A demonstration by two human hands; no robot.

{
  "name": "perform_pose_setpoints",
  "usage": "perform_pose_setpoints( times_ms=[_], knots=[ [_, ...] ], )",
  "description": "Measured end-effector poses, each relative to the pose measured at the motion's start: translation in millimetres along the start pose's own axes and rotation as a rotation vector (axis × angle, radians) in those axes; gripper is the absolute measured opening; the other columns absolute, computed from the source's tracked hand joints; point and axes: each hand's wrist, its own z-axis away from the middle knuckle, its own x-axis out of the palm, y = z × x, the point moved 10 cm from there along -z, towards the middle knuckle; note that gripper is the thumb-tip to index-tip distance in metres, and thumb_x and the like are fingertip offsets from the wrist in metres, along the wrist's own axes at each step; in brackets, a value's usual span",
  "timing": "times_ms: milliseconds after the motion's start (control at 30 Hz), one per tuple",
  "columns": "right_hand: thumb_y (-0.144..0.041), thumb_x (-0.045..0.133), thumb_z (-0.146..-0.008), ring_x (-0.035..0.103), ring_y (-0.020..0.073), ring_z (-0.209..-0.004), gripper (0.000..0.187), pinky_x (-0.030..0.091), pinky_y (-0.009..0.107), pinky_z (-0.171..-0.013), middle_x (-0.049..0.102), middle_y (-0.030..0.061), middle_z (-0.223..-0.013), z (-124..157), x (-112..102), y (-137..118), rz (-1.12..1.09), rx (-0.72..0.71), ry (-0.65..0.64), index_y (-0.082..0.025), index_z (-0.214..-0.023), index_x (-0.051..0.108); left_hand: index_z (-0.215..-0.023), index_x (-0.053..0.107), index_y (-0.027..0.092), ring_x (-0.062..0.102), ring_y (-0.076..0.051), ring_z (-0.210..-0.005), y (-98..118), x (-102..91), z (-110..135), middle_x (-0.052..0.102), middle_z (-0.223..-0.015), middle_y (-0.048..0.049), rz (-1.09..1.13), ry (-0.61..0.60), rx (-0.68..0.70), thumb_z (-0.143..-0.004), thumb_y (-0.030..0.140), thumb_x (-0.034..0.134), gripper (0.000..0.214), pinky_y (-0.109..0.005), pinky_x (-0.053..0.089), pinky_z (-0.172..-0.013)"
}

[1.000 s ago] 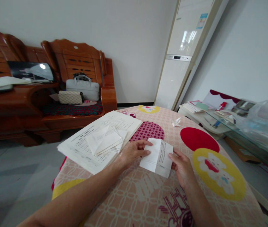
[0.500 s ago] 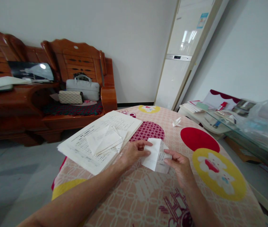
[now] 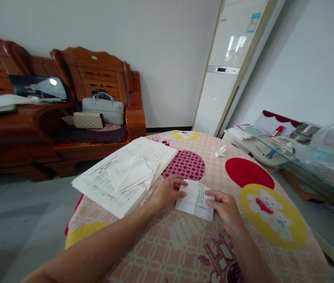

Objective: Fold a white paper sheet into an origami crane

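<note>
Paper square (image 3: 195,201), white, part-printed, is creased, folding apparently unfinished; left hand (image 3: 169,192) and right hand (image 3: 225,206) hold its opposite edges, fingers slightly parted.

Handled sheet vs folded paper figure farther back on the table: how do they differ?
Shape: sheet roughly flat; figure folded to points.
Print: sheet shows printed text; figure shows none discernible.
Contact: left hand and right hand touch the sheet; figure untouched.
Shared: both white paper, on the tablecloth.

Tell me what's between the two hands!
In the head view, a creased white paper, partly printed, lies between the left hand and right hand.
</note>
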Motion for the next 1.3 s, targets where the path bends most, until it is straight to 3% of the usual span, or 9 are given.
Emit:
perform_pose_setpoints(
  times_ms=[233, 433, 600, 700, 867, 1067, 1300],
  knots=[
    [-0.021, 0.085, -0.049, 0.067, 0.0198, -0.067, 0.038, 0.052, 0.031, -0.064, 0.077, 0.0074, -0.080, 2, 1, 0, -0.146, 0.035, 0.004, -0.016, -0.086, 0.078, -0.084, 0.077, 0.017, 0.059, -0.013, -0.072, 13, 2.2, 4, 0.069, -0.097, -0.0059, 0.091, -0.022, 0.018, -0.064, 0.017, 0.075, 0.019, -0.023, 0.043, -0.063],
    [-0.023, 0.085, -0.051, 0.066, 0.0188, -0.063, 0.035, 0.051, 0.029, -0.061, 0.076, 0.0061, -0.075, 7, 14, 1, -0.122, 0.034, -0.027, -0.016, -0.085, 0.078, -0.082, 0.077, 0.016, 0.060, -0.015, -0.072, 18, 10.2, 12, 0.073, -0.086, -0.0054, 0.114, -0.065, -0.059, -0.064, 0.022, 0.075, 0.019, -0.024, 0.042, -0.064],
    [-0.022, 0.085, -0.052, 0.064, 0.0177, -0.058, 0.033, 0.049, 0.028, -0.055, 0.075, 0.0055, -0.071, 10, 21, 1, -0.141, 0.039, -0.049, -0.017, -0.084, 0.077, -0.086, 0.076, 0.015, 0.056, -0.012, -0.061, 9, 12.6, 16, 0.070, -0.075, -0.0025, 0.215, -0.022, -0.157, -0.060, 0.025, 0.078, 0.028, -0.023, 0.040, -0.057],
    [-0.023, 0.085, -0.054, 0.063, 0.0171, -0.056, 0.032, 0.049, 0.028, -0.054, 0.075, 0.0046, -0.070, 9, 18, 0, -0.173, 0.024, -0.049, -0.017, -0.084, 0.077, -0.087, 0.075, 0.014, 0.056, -0.013, -0.062, 7, 14.0, 16, 0.069, -0.075, -0.0028, 0.290, -0.019, -0.167, -0.059, 0.025, 0.079, 0.031, -0.023, 0.041, -0.058],
    [-0.023, 0.085, -0.052, 0.064, 0.0184, -0.059, 0.033, 0.049, 0.029, -0.056, 0.075, 0.0055, -0.073, 7, 11, -2, -0.165, -0.002, -0.010, -0.016, -0.083, 0.077, -0.080, 0.075, 0.013, 0.055, -0.013, -0.066, 14, 5.1, 13, 0.069, -0.077, -0.0044, 0.192, 0.030, -0.109, -0.055, 0.020, 0.078, 0.026, -0.023, 0.040, -0.059],
    [-0.023, 0.084, -0.053, 0.066, 0.0192, -0.063, 0.035, 0.051, 0.030, -0.061, 0.075, 0.0055, -0.074, 11, 18, -4, -0.208, 0.013, -0.017, -0.017, -0.087, 0.077, -0.089, 0.076, 0.013, 0.058, -0.015, -0.065, 13, 4.8, 16, 0.071, -0.075, -0.0044, 0.184, 0.048, -0.136, -0.061, 0.029, 0.078, 0.032, -0.025, 0.043, -0.060],
    [-0.022, 0.082, -0.055, 0.062, 0.0153, -0.057, 0.032, 0.048, 0.027, -0.057, 0.072, 0.0021, -0.066, 10, 15, -4, -0.163, -0.033, 0.027, -0.016, -0.086, 0.077, -0.078, 0.077, 0.015, 0.064, -0.019, -0.079, 33, 4.7, 15, 0.073, -0.085, -0.0070, 0.095, 0.006, -0.002, -0.068, 0.025, 0.074, 0.014, -0.028, 0.048, -0.073]
  ],
)
